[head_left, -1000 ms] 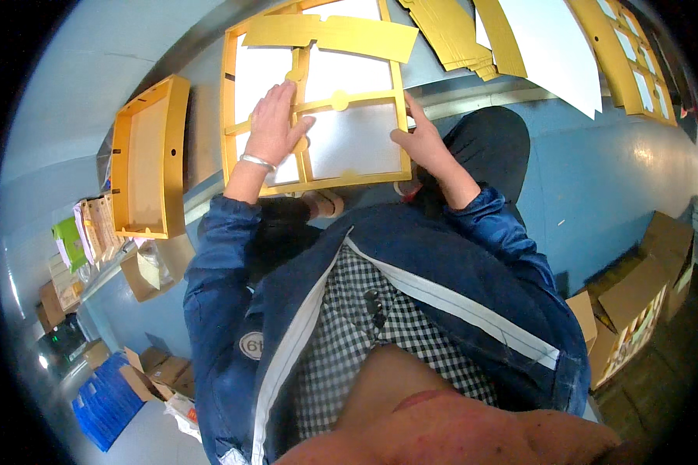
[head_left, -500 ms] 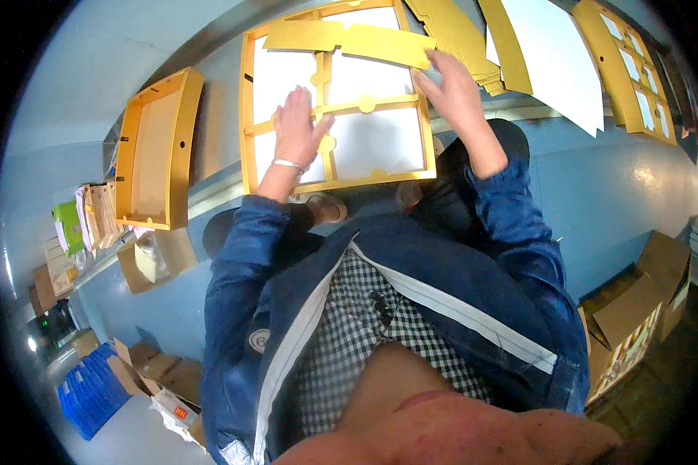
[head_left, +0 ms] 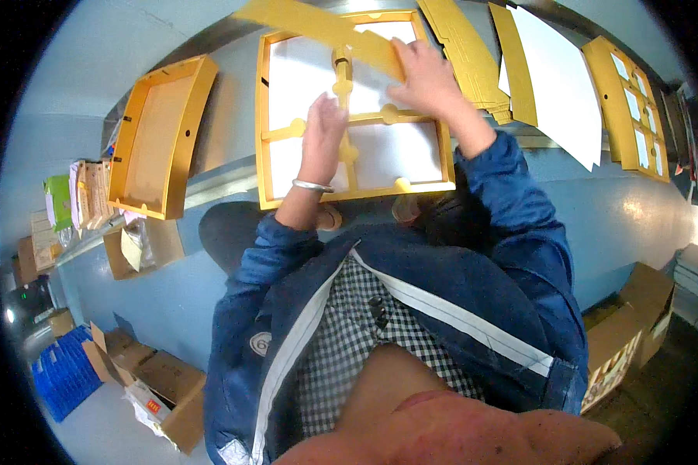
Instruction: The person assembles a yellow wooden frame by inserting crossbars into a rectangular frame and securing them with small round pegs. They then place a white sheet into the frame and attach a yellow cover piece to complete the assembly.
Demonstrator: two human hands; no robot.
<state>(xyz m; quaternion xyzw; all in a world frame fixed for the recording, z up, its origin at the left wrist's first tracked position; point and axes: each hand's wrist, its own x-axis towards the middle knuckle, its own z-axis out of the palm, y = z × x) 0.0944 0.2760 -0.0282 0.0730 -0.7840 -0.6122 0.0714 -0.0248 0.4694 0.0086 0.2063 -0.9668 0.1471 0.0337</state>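
A yellow card strip [head_left: 318, 29] slants above the far part of a shallow yellow tray [head_left: 262, 167]. My right hand [head_left: 429, 77] pinches the strip's right end, while its left end sticks up past the tray's far left corner. The tray has white panels at its bottom and crossing yellow dividers [head_left: 347, 163] with rounded tabs. Over the left side of the middle divider is my left hand [head_left: 324, 128], fingers loosely stretched and somewhat blurred, with nothing visible in them. Whether those fingertips touch the divider I cannot tell.
An undivided yellow tray [head_left: 157, 136] lies to the left. On the right are flat yellow card pieces [head_left: 465, 58], white sheets [head_left: 558, 85] and a yellow frame with white windows [head_left: 628, 101]. Cardboard boxes [head_left: 163, 380] and a blue stack [head_left: 66, 372] sit at lower left.
The strip's left end has swung up and away, tilting it more. My left hand has lifted and turned from lying flat over the tray. The whole view has shifted slightly.
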